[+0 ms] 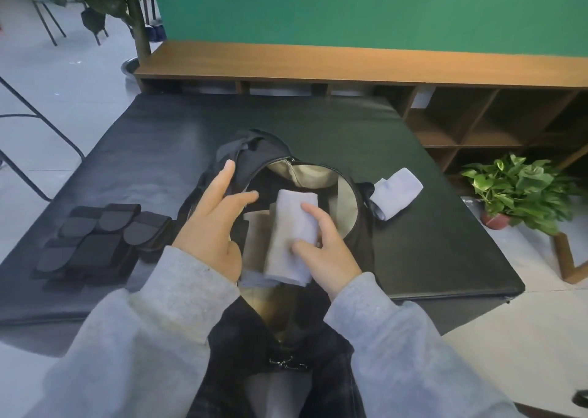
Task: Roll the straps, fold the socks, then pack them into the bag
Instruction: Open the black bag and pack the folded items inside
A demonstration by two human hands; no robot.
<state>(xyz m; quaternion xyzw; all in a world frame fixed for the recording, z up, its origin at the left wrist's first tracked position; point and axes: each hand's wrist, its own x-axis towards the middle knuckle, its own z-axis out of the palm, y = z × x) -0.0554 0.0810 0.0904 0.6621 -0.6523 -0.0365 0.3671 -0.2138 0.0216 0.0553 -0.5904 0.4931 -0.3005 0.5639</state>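
While my right hand (321,246) lowers a folded sock (292,227) into the open bag (346,195), thumb and fingers pinch it from the right side, fingers curled round the cloth. Left hand (213,223) is open, fingers spread and straight, resting at the bag's left rim and apparently keeping the mouth wide. Sock sits over the opening, near end not yet clear of the near rim. Another pale piece lies under it inside; can't tell what it is.

Second folded sock (397,192) waits on the surface (445,258), just right of the bag, touching its side or nearly. Rolled straps (95,239) are stacked on the surface to the left, not packed.

Risks, as I judge them:
- Grip is one-sided; soft fold can spring open on release, so it lands loose, not flat.
- Left hand isn't gripping the rim. If it slips, the soft bag wall sags and the mouth closes on the sock.
- Near end could catch on the zipper edge and hang out.
- Strap rolls look unsecured; a sleeve brushing them could unroll the stack.
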